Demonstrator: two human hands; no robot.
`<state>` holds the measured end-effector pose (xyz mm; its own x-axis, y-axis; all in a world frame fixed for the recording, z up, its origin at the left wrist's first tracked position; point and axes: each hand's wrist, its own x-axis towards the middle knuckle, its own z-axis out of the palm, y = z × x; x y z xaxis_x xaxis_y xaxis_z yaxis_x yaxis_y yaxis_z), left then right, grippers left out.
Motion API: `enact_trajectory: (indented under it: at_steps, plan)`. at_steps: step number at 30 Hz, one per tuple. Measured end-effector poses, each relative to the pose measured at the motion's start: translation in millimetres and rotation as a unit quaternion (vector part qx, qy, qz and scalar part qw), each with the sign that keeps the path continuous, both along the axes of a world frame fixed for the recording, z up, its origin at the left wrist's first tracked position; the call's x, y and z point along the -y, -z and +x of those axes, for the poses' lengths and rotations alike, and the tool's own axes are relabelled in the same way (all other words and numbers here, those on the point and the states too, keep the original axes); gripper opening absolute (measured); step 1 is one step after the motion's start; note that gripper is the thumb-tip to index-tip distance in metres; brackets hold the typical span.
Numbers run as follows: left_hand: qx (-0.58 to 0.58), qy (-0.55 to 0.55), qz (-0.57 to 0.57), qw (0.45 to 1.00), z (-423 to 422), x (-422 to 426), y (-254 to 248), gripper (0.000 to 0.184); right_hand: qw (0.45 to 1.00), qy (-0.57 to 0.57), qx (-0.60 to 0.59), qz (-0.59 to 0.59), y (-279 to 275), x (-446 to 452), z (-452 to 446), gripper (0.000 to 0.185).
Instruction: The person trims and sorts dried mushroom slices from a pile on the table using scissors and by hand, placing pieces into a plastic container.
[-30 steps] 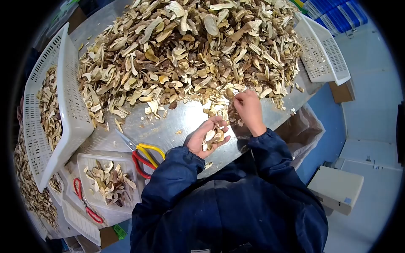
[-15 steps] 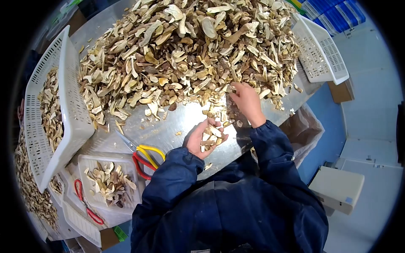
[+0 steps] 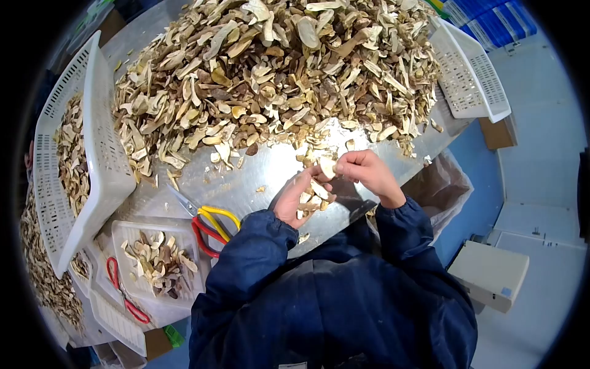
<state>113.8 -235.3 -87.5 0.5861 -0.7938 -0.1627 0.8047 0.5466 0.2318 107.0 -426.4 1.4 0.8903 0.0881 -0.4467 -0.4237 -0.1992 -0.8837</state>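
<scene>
Metal worktable [image 3: 239,181] with heaped slices and two bare hands

Surface: smooth, greyish metal, reflecting a bright glare toward the middle; fine crumbs scattered over it.

Heap [image 3: 276,80]: dry-looking slices, cream to brown, irregular, many long and curled, some rounded, piled across the far side.

Containers: one white perforated plastic basket [image 3: 104,166] at left, tilted, slices visible through its opening; a second white basket [image 3: 458,83] at right, beside the heap; one shallow translucent tray [image 3: 132,289], lower left, holding a small mound of slices [image 3: 160,264].

Tools: scissors [image 3: 198,212] with one yellow and one red handle, lying next to the tray; a smaller red-handled pair [image 3: 118,283] along the tray's left side.

Left hand [image 3: 292,200]: cupped, fingers curled about a clutch of slices [image 3: 314,200].

Right hand [image 3: 372,175]: thumb and forefinger pinching one pale, flat slice [image 3: 327,167] at the left fingertips; whether slice and fingertips touch cannot be told.

Edges and room: both hands near the table's close edge, which runs diagonally; heap just beyond them; metal exposed between scissors and left hand; a bag-lined bin [image 3: 452,190] below the edge, right of the right sleeve [image 3: 402,230].
</scene>
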Motion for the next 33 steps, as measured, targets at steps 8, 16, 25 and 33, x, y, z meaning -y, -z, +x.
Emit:
enact_trajectory:
  at_steps: [8, 16, 25, 33]
  plan:
    - [0.008, 0.027, 0.088, 0.996, -1, -1, -9, 0.02, 0.997, -0.034, -0.016, 0.065, 13, -3, -4, 0.022]
    - [-0.024, 0.033, 0.026, 0.999, -1, -4, -2, 0.017, 0.807, 0.085, 0.234, -0.535, 48, 32, 40, 0.023]
    - [-0.022, 0.035, 0.055, 0.998, -2, -5, -3, 0.026, 0.847, 0.021, 0.143, -0.512, 36, 35, 28, 0.02]
    - [-0.144, 0.025, -0.015, 0.989, 2, -10, 1, 0.016, 0.963, 0.24, 0.125, -0.019, 40, 43, 12, 0.014]
